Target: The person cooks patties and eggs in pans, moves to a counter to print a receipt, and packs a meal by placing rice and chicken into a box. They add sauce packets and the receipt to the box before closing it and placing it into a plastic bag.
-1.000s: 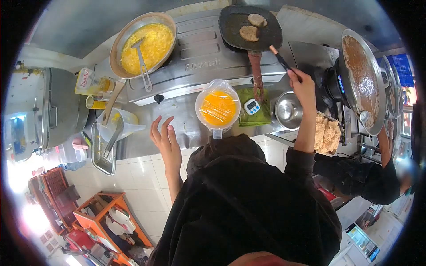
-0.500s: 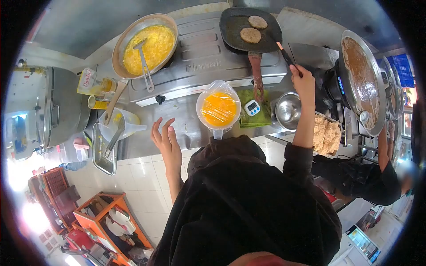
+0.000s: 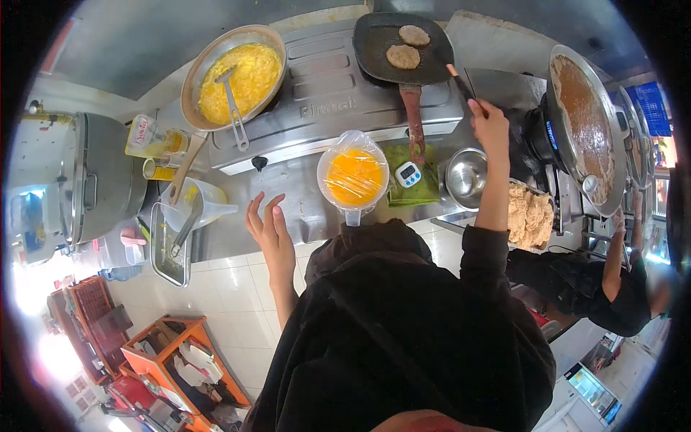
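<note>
My right hand (image 3: 490,128) grips a dark-handled utensil (image 3: 461,81) whose tip reaches the right rim of a black frying pan (image 3: 374,50). Two browned patties (image 3: 404,55) lie in that pan. My left hand (image 3: 269,229) hovers open, fingers spread, over the steel counter (image 3: 288,187), holding nothing. In front of me stands a jug of orange liquid covered with plastic film (image 3: 353,177). A round pan of yellow scrambled egg (image 3: 232,73) with a metal spatula in it sits on the left burner.
A small timer (image 3: 408,173) lies on a green cloth next to an empty steel bowl (image 3: 464,176). Breaded pieces (image 3: 527,216) are piled at right. Another person in black (image 3: 597,288) stands by a large tilted pan (image 3: 581,129). A metal pot (image 3: 93,176) stands far left.
My right hand with the utensil has drawn slightly back and right from the patties to the pan's rim. My left hand has stayed in place.
</note>
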`<state>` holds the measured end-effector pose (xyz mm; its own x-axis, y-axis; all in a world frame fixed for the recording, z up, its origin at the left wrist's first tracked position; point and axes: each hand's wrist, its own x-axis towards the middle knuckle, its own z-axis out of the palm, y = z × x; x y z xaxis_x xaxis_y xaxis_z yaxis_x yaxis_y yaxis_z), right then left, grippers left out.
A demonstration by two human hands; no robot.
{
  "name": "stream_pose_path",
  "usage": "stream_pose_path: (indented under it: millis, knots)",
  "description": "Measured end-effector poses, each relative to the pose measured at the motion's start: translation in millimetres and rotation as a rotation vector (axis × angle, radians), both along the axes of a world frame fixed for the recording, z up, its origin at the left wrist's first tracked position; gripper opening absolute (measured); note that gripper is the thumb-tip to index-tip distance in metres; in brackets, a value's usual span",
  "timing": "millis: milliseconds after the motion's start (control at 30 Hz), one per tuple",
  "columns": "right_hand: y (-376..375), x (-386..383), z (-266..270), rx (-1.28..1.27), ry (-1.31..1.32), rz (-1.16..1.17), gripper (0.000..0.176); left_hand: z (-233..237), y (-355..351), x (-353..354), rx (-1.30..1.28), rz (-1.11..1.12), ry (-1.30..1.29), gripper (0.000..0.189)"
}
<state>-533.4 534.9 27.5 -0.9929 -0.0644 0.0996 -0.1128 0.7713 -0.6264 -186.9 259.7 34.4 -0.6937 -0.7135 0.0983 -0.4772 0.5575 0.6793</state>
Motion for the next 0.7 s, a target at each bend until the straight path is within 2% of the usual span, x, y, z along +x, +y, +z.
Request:
stream_pose_path:
  millis: [133, 200, 267, 333, 400, 533, 600, 667, 700]
  knots:
    - [14, 44, 41, -0.156, -0.092, -0.050, 0.032, 1, -2, 3, 0.014, 0.009, 0.004, 0.037]
    - [23, 84, 43, -0.214, 0.130, -0.079, 0.033, -3, -4, 8, 0.022, 0.013, 0.013, 0.037]
    - [28, 133, 20, -0.295, 0.247, -0.086, 0.036, -6, -7, 10, 0.033, 0.017, 0.027, 0.038]
    - [37, 191, -13, -0.607, -0.045, -0.223, 0.040, -6, -7, 16, 0.041, 0.045, 0.076, 0.035]
    - [45, 252, -43, -0.654, -0.109, -0.213, 0.037, -6, -11, 22, 0.044, 0.028, 0.107, 0.031]
    - [53, 336, -88, -0.395, -0.136, -0.123, 0.038, -12, -19, 38, 0.140, 0.010, 0.212, 0.022]
    - [53, 340, -117, -0.105, -0.007, -0.008, 0.042, -10, -21, 47, 0.179, 0.009, 0.192, 0.020]
    - [35, 330, -123, 0.094, -0.019, -0.014, 0.049, -10, -24, 62, 0.212, 0.032, 0.172, 0.019]
    - [27, 322, -135, 0.142, 0.051, -0.033, 0.052, -10, -26, 72, 0.166, -0.035, 0.182, 0.019]
